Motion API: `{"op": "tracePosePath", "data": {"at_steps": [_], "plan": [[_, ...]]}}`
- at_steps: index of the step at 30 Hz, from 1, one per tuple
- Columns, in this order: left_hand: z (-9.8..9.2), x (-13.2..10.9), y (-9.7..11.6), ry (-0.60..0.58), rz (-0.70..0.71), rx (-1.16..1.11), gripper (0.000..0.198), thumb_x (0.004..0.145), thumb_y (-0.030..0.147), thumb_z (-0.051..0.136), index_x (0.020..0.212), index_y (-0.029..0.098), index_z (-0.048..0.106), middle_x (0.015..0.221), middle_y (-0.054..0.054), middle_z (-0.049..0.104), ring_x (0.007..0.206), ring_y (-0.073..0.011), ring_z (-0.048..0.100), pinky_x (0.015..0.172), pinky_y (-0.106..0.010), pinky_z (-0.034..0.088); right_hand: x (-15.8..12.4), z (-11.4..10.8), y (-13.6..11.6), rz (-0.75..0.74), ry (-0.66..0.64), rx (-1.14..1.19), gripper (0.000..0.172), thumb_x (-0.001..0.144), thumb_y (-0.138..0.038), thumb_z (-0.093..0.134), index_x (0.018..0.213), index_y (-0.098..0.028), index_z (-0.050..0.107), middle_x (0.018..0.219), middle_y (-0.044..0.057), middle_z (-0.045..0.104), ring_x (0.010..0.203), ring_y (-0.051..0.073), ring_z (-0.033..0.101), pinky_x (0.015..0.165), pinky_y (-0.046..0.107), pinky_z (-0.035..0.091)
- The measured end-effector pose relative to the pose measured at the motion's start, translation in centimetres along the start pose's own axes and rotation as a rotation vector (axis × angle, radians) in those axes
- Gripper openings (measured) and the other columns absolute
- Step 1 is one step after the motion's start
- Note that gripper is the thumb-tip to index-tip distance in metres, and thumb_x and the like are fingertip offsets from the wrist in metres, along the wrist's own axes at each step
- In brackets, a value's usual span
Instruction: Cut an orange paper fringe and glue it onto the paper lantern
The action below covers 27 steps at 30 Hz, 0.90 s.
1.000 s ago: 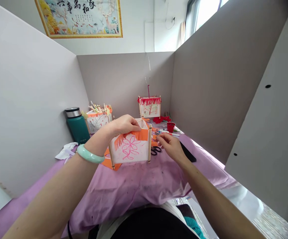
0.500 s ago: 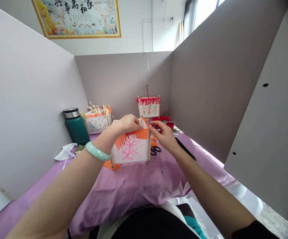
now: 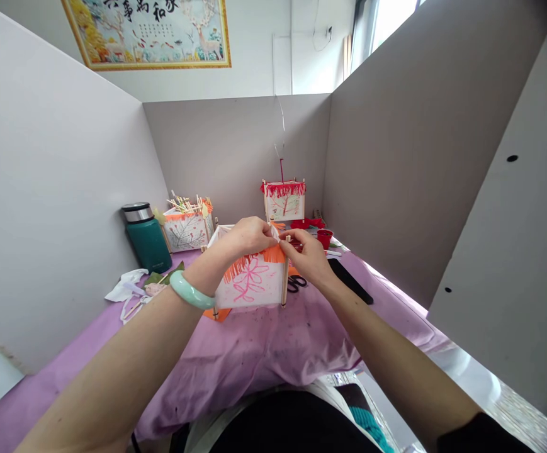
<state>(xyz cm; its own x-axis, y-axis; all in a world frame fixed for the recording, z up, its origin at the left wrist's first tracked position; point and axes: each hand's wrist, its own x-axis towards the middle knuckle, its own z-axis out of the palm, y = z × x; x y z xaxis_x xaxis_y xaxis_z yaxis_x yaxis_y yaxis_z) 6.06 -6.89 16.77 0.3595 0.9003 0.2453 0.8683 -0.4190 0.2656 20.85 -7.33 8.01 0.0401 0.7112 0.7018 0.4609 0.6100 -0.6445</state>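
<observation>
In the head view a square paper lantern (image 3: 250, 284), with thin wooden corner sticks and a pink flower drawn on its front, stands upright on the purple cloth. An orange paper fringe (image 3: 273, 254) runs along its top front edge. My left hand (image 3: 253, 235), below a pale green bangle (image 3: 191, 291), is closed at that edge, its fingertips pinching the fringe. At the right front corner my right hand (image 3: 304, 251) pinches too, thumb and finger meeting the left fingertips. A small white bit shows between them; what it is I cannot make out.
Black-handled scissors (image 3: 296, 283) and a dark flat phone-like object (image 3: 350, 281) lie to the right. A green flask (image 3: 148, 242) and a box of sticks (image 3: 184, 233) stand at the left. Behind are a red-fringed lantern (image 3: 284, 204) and a red cup (image 3: 325, 238). Grey panels surround the table.
My right hand has shifted left from the corner stick, and its fingertips now meet my left hand's at the lantern's top edge. The lantern has moved slightly right in view.
</observation>
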Motion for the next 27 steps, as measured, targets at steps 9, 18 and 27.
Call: {"op": "tracePosePath", "data": {"at_steps": [9, 18, 27], "plan": [[-1.5, -1.1, 0.0, -0.075, -0.042, -0.164, 0.020, 0.066, 0.037, 0.060, 0.063, 0.017, 0.061, 0.056, -0.003, 0.056, 0.050, -0.0129, 0.049, 0.049, -0.025, 0.035, 0.7, 0.6, -0.6, 0.060, -0.012, -0.120, 0.024, 0.073, -0.021, 0.046, 0.089, -0.019, 0.063, 0.085, 0.003, 0.061, 0.073, 0.014, 0.054, 0.068, 0.028, 0.043], [-3.9, -1.7, -1.9, -0.246, 0.053, -0.109, 0.028, 0.062, 0.030, 0.059, 0.086, 0.018, 0.067, 0.072, -0.003, 0.064, 0.059, -0.0146, 0.055, 0.055, -0.026, 0.039, 0.7, 0.3, -1.2, 0.055, -0.052, -0.206, 0.027, 0.074, -0.021, 0.045, 0.092, -0.020, 0.064, 0.091, 0.004, 0.062, 0.074, 0.014, 0.055, 0.070, 0.029, 0.042], [-4.5, -1.5, -1.7, -0.296, 0.082, 0.103, 0.033, 0.064, 0.024, 0.053, 0.094, 0.018, 0.066, 0.085, -0.005, 0.067, 0.068, -0.0149, 0.057, 0.059, -0.024, 0.040, 0.7, 0.2, -0.9, 0.042, -0.051, -0.231, 0.026, 0.075, -0.022, 0.045, 0.092, -0.021, 0.063, 0.089, 0.003, 0.062, 0.072, 0.014, 0.055, 0.068, 0.028, 0.042]]}}
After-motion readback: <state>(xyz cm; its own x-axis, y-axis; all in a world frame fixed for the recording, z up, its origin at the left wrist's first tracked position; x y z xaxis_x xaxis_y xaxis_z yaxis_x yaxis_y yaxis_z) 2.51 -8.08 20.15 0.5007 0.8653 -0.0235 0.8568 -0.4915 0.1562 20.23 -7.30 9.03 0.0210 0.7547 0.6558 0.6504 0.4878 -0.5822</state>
